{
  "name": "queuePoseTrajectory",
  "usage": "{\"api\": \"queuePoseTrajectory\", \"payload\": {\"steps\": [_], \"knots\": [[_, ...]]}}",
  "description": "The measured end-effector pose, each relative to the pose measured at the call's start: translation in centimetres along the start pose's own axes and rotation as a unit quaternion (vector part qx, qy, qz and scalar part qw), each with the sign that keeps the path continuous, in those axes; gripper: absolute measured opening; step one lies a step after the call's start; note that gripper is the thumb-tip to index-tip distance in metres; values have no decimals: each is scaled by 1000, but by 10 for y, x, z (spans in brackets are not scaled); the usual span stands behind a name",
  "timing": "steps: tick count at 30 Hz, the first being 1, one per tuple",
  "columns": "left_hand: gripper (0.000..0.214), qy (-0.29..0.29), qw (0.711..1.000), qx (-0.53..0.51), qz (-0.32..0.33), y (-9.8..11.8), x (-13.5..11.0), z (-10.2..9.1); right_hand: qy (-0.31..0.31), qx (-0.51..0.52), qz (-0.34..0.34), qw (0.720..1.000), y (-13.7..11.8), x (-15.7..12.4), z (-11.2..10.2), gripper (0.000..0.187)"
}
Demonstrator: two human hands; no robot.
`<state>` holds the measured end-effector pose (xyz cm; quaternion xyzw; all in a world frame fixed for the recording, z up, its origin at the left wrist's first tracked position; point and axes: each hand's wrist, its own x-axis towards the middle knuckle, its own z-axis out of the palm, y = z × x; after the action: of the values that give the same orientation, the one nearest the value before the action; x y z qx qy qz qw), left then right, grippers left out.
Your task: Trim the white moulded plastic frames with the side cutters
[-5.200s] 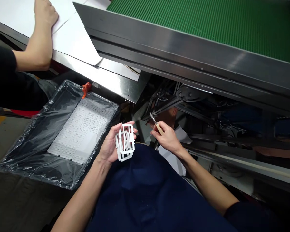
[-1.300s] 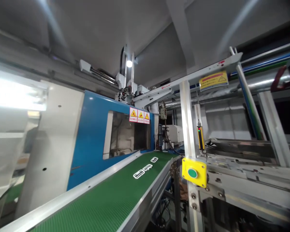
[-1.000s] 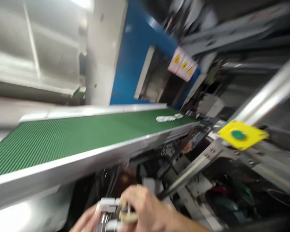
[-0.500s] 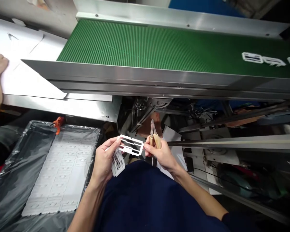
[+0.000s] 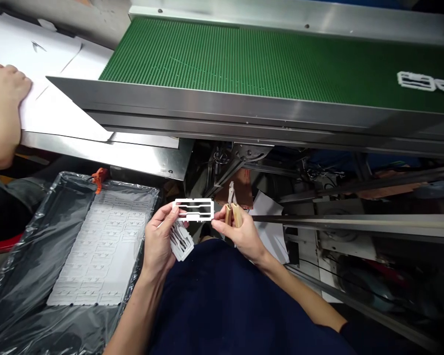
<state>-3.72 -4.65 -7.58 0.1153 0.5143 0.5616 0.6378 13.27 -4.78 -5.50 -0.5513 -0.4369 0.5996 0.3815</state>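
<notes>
White frame (image 5: 193, 217) between curled hands (image 5: 158, 241)

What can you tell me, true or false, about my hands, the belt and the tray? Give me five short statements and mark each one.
1. Your right hand holds tan-handled pliers. True.
2. Your left hand holds only one thing. False: it holds a white frame with other white frames below it.
3. An orange clip is at the far edge of the plastic-covered tray. True.
4. The ridged belt is blue. False: it is green.
5. Another person's hand is on the belt. False: it is at the white sheets, left of the belt in the picture.
</notes>
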Motion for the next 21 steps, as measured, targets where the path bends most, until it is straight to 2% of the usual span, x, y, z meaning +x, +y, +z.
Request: {"api": "queuePoseTrajectory", "payload": {"steps": [3,7,11,21], "knots": [[24,0,1000,1,-1,-4,-7,2,56,17,-36,998,5,2,9,22],[22,-45,996,32,-64,-14,-18,-2,121,-23,-102,987,8,9,11,16],[20,-59,993,34,-93,-21,-23,-6,94,-57,-124,986,10,14,10,16],[17,-46,987,-50,-146,-25,-19,5,93,16,-160,983,2,8,36,12]]}}
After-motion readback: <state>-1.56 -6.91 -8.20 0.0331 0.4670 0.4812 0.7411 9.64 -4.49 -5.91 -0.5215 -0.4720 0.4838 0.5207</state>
